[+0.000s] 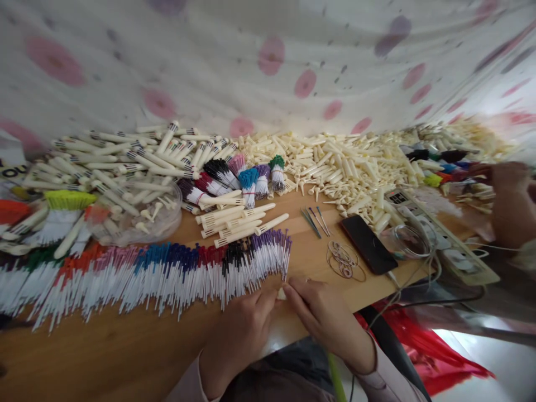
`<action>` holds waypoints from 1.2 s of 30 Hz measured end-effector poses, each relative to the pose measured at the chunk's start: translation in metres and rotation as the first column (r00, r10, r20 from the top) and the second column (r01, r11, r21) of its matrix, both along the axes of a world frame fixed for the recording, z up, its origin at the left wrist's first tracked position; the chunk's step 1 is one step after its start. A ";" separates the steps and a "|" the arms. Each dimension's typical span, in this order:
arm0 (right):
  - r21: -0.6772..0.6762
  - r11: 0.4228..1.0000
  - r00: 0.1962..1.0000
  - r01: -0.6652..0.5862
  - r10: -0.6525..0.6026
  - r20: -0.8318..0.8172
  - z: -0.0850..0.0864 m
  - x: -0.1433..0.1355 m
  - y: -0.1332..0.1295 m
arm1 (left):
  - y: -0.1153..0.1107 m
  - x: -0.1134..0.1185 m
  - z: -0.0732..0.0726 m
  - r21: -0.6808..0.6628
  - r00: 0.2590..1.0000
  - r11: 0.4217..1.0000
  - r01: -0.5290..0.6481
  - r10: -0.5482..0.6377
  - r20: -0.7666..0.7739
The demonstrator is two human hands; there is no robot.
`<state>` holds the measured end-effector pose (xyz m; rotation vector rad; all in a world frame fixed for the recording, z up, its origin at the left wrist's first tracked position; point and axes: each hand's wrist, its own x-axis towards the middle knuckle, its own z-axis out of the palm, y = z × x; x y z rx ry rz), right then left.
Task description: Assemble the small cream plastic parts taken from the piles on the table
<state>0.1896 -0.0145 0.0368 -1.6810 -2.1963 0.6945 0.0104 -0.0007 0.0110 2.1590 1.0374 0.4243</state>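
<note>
My left hand (pixel 247 324) and my right hand (pixel 324 315) meet near the table's front edge, both with closed fingers. Between their fingertips shows the end of a small cream plastic pen part (pixel 282 293); the fingers cover the rest of it. Just beyond the hands runs a long row of thin white pen refills (pixel 180 279) with coloured ends, sorted by colour. Behind that row, several cream pen barrels (pixel 238 223) lie side by side. Rubber-banded bundles of refills (pixel 249 187) sit farther back.
Heaps of white pens (pixel 113 151) and cream pen parts (pixel 347 162) line the back. A round plastic tub (pixel 167 229) holds parts. At right are tweezers (pixel 310 222), rubber bands (pixel 345 261), a phone (pixel 368 244) and a power strip (pixel 444 237). Another person's hand (pixel 511 190) is at far right.
</note>
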 end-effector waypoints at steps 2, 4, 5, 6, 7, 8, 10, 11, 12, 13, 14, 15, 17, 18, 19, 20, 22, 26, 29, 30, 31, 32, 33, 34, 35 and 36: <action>0.006 1.000 0.999 -0.026 0.026 0.034 0.003 -0.001 0.004 | -0.001 0.000 0.000 -0.042 0.999 0.999 -0.034 0.035 0.036; 0.013 0.993 0.993 -0.117 0.117 0.029 0.009 -0.001 0.010 | -0.002 -0.001 0.000 -0.086 0.992 0.994 -0.065 0.073 0.098; 0.023 0.985 0.985 -0.173 0.172 0.030 0.014 -0.001 0.014 | -0.003 -0.003 -0.001 -0.107 0.984 0.990 -0.089 0.104 0.145; 0.043 0.976 0.976 -0.214 0.212 0.046 0.020 -0.001 0.019 | -0.004 -0.004 -0.002 -0.131 0.967 0.983 -0.127 0.152 0.206; 0.077 0.971 0.972 -0.226 0.220 0.078 0.027 -0.002 0.027 | -0.004 -0.006 -0.004 -0.166 0.938 0.969 -0.181 0.221 0.268; 0.124 0.968 0.972 -0.218 0.204 0.116 0.036 -0.005 0.036 | -0.004 -0.007 -0.006 -0.217 0.896 0.944 -0.248 0.309 0.320; 0.230 0.954 0.974 -0.191 0.155 0.166 0.058 -0.019 0.060 | -0.003 -0.009 -0.010 -0.367 0.773 0.851 -0.375 0.505 0.383; 0.275 0.940 0.973 -0.203 0.161 0.168 0.069 -0.031 0.074 | -0.002 -0.008 -0.012 -0.459 0.707 0.792 -0.403 0.588 0.394; 0.300 0.924 0.968 -0.238 0.200 0.151 0.079 -0.045 0.088 | -0.001 -0.007 -0.014 -0.550 0.652 0.736 -0.395 0.647 0.397; 0.319 0.906 0.960 -0.278 0.249 0.129 0.088 -0.060 0.101 | -0.001 -0.005 -0.015 -0.629 0.610 0.686 -0.365 0.687 0.395; 0.341 0.887 0.950 -0.312 0.285 0.127 0.095 -0.077 0.112 | -0.001 -0.002 -0.016 -0.691 0.586 0.647 -0.323 0.710 0.391; 0.369 0.874 0.949 -0.315 0.283 0.138 0.101 -0.092 0.122 | -0.001 0.000 -0.017 -0.735 0.578 0.615 -0.285 0.722 0.380; 0.434 0.853 0.956 -0.289 0.236 0.174 0.105 -0.114 0.135 | -0.002 0.005 -0.018 -0.791 0.588 0.565 -0.234 0.730 0.348; 0.450 0.847 0.957 -0.285 0.221 0.190 0.104 -0.119 0.139 | -0.002 0.006 -0.019 -0.810 0.594 0.543 -0.221 0.734 0.330; 0.443 0.848 0.954 -0.291 0.220 0.206 0.102 -0.118 0.141 | -0.003 0.008 -0.021 -0.824 0.600 0.525 -0.213 0.736 0.313; 0.408 0.864 0.950 -0.295 0.220 0.222 0.097 -0.113 0.144 | -0.003 0.008 -0.023 -0.834 0.606 0.511 -0.206 0.736 0.301; 0.284 0.923 0.947 -0.259 0.186 0.261 0.085 -0.089 0.150 | -0.004 0.009 -0.028 -0.842 0.614 0.504 -0.193 0.731 0.297; 0.183 0.980 0.916 0.076 -0.141 0.375 0.056 -0.014 0.180 | -0.006 0.012 -0.037 -0.865 0.628 0.493 -0.094 0.704 0.332; 0.180 0.921 0.798 0.347 -0.390 0.459 0.034 0.034 0.205 | -0.006 0.013 -0.041 -0.904 0.614 0.428 0.012 0.710 0.345; 0.172 0.898 0.761 0.406 -0.436 0.481 0.027 0.044 0.212 | -0.006 0.013 -0.042 -0.911 0.608 0.410 0.042 0.714 0.349; 0.160 0.879 0.732 0.449 -0.464 0.499 0.020 0.052 0.218 | -0.006 0.013 -0.043 -0.915 0.600 0.397 0.068 0.717 0.355; 0.147 0.866 0.711 0.479 -0.481 0.513 0.015 0.058 0.222 | -0.005 0.013 -0.044 -0.916 0.589 0.390 0.092 0.720 0.366; 0.133 0.857 0.699 0.498 -0.488 0.524 0.009 0.061 0.226 | -0.004 0.012 -0.045 -0.915 0.574 0.387 0.115 0.725 0.379; 0.120 0.852 0.692 0.510 -0.489 0.532 0.005 0.062 0.229 | -0.003 0.011 -0.046 -0.913 0.560 0.383 0.140 0.730 0.392; 0.107 0.851 0.688 0.515 -0.484 0.540 0.003 0.062 0.231 | -0.002 0.010 -0.047 -0.910 0.546 0.380 0.164 0.734 0.404; 0.097 0.851 0.688 0.516 -0.479 0.545 0.001 0.062 0.233 | -0.001 0.009 -0.047 -0.907 0.534 0.375 0.191 0.735 0.417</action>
